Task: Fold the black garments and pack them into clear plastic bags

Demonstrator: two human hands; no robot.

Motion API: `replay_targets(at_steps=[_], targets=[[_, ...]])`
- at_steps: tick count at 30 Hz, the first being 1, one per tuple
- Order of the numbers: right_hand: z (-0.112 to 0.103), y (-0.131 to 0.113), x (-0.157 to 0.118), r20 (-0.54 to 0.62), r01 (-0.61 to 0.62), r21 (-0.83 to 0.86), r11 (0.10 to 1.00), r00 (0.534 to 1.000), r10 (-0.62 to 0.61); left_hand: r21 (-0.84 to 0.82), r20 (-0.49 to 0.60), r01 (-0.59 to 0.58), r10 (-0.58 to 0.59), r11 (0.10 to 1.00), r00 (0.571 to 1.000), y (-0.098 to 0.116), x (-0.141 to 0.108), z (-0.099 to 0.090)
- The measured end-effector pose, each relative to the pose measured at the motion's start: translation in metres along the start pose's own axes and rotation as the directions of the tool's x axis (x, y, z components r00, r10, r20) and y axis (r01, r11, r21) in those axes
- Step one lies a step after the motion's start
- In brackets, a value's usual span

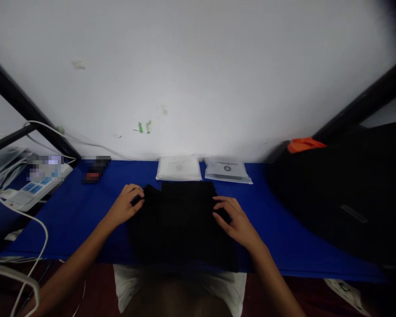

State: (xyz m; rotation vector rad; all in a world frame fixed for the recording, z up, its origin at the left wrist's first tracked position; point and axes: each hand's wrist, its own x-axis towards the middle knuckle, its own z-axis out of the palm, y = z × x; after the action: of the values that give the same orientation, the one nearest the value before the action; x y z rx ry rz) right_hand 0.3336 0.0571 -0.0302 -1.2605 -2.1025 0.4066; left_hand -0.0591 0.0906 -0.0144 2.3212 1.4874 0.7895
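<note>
The black cloth (188, 220) lies flat on the blue-covered counter (267, 237), directly in front of the person, its near side reaching about to the counter's edge; laid so, it seems placed for both arms to reach it equally. The left hand (127, 204) is at the cloth's far left corner, its fingers loosely curved with the thumb apart, so nothing appears to be pinched. The right hand (236, 220) rests over the cloth's right edge, its fingers spread and relaxed, likewise gripping nothing that shows. With one hand at each side, they look set to steady or straighten the cloth rather than lift it. A step in the far edge suggests layers, though the dark fabric hides how they lie. Just beyond the cloth, a white packet (178, 168) and, to its right, a grey packet (227, 168) lie side by side near the wall (218, 79), probably to leave the cloth its own space. A dark item (97, 169), partly blurred out, lies beyond the cloth to the left; a power strip (33, 189) sits farther left of the cloth, perhaps to keep its cables aside. Well right of the cloth is a bulky black thing (333, 198), an orange piece (305, 144) showing behind its top.
</note>
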Motion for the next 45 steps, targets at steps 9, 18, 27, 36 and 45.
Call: replay_targets(at_steps=[9, 18, 27, 36, 45], targets=[[0.013, 0.012, -0.005, 0.006, -0.021, 0.039, 0.999, 1.0, 0.021, -0.247, 0.399, -0.028, 0.128, 0.969, 0.908, 0.024, -0.023, -0.025], [0.013, 0.016, -0.009, -0.193, -0.103, 0.056, 0.993, 0.975, 0.112, -0.112, 0.387, 0.075, -0.026, 0.991, 0.922, 0.018, -0.022, -0.025], [0.013, 0.018, -0.012, -0.232, -0.134, 0.085, 0.987, 0.961, 0.15, -0.445, -0.284, 0.309, -0.46, 0.84, 0.841, 0.014, 0.001, -0.03], [0.014, 0.013, -0.011, -0.205, -0.128, 0.092, 0.988, 0.968, 0.144, -0.198, 0.16, 0.031, 0.001, 0.98, 0.987, 0.058, 0.001, 0.013], [0.015, 0.013, -0.012, -0.183, -0.121, 0.113, 0.986, 0.973, 0.14, 0.138, -0.226, 0.338, -0.303, 0.931, 0.926, 0.03, -0.024, 0.046]])
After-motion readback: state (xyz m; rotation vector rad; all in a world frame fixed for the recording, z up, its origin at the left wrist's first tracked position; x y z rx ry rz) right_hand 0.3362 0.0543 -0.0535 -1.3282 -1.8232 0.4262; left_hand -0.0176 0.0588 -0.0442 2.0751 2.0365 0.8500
